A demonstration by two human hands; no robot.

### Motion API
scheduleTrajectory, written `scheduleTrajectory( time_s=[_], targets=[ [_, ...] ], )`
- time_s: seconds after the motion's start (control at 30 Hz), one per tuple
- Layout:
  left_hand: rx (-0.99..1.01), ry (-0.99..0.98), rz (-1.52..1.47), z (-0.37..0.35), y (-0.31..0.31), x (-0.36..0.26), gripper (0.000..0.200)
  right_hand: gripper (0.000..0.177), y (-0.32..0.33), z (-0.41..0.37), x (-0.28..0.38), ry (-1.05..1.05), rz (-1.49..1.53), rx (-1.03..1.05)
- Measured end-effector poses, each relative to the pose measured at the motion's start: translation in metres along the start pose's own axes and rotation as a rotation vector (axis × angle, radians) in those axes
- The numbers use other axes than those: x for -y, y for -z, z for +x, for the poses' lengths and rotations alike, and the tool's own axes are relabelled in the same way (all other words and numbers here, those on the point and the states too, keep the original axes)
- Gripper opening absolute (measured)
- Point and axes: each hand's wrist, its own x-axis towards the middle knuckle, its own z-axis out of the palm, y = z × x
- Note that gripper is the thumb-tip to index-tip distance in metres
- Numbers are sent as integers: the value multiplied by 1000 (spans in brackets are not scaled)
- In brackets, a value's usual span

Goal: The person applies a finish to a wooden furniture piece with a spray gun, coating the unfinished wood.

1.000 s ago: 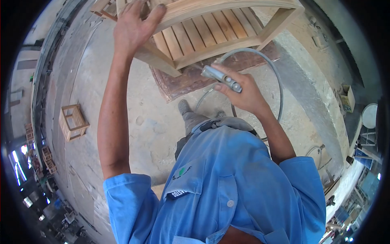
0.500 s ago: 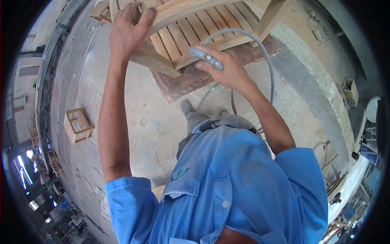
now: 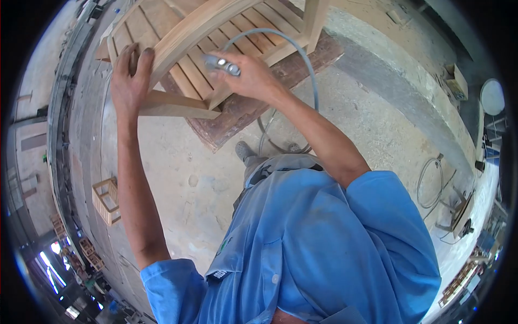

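Observation:
A slatted wooden furniture piece, like a small table with a lower slatted shelf, stands tilted in view at the top. My left hand grips its near edge, fingers and thumb bent over the wood. Closed in my right hand is a grey metal air blow gun, held over the lower slats. A grey hose loops from it over the piece and down towards the floor. My fingers partly hide the tool, and its tip is blurred.
Under the furniture lies a worn brown board, close to my foot. A small wooden frame rests on the floor at left. A coiled hose and a cardboard box are at right, beside a low concrete ledge.
My right hand has moved left with the air blow gun over the slats. The view has shifted, so the furniture shows further left and more of its top is visible. My left hand stays on its edge.

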Motion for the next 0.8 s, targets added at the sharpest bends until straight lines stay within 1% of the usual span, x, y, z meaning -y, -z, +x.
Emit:
scheduleTrajectory(
  time_s=[0.07, 0.1, 0.2, 0.3, 0.4, 0.5, 0.6, 0.7, 0.8],
  targets=[
    [4, 48, -13, -1, 1, -5, 56, 50, 26, -3, -9, -43, -42, -95],
    [15, 74, 6, -2, 1, -8, 56, 49, 44, -4, -13, -134, -93, -82],
    [66, 132, -13, -2, 0, -10, 55, 50, 73, -11, -41, -139, -192, -309],
    [81, 129, -23, -3, 1, -13, 55, 52, 99, -25, -40, -217, -303, -397],
    [32, 56, -44, -4, -2, -6, 52, 51, 114, -45, -36, -231, -324, -382],
    [53, 54, -83, -2, -3, -2, 51, 51, 118, -75, -54, -38, -62, -434],
    [65, 33, -124, -4, -4, -2, 49, 49, 132, -119, -50, -94, 180, -332],
    [92, 22, -119, -4, -6, 2, 48, 48, 137, -167, -51, -235, 249, -381],
    [127, 1, -188, -4, -7, 7, 50, 48, 147, -206, -27, -212, 126, -510]
  ],
)
